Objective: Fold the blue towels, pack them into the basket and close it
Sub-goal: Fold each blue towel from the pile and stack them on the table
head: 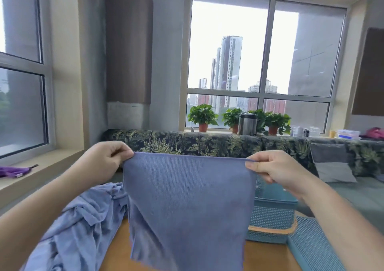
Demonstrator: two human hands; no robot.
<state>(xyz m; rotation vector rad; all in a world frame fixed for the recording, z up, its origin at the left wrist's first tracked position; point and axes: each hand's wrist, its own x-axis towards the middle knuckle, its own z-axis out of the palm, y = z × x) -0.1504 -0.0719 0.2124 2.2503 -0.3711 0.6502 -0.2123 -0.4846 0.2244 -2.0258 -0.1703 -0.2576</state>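
A blue towel (187,204) hangs spread out in the air in front of me. My left hand (104,162) pinches its top left corner and my right hand (276,171) pinches its top right corner. A crumpled heap of lighter blue cloth (79,225) lies on the wooden table (116,250) below my left arm. Behind the towel, on the right, stands the teal woven basket (274,218), partly hidden by the towel. Its teal lid (311,248) lies flat beside it at the lower right.
A sofa with a leaf-print cover (187,144) and a grey cushion (332,162) runs behind the table. Potted plants (202,117) and a metal flask (247,124) stand on the window sill. A purple cord (14,172) lies on the left sill.
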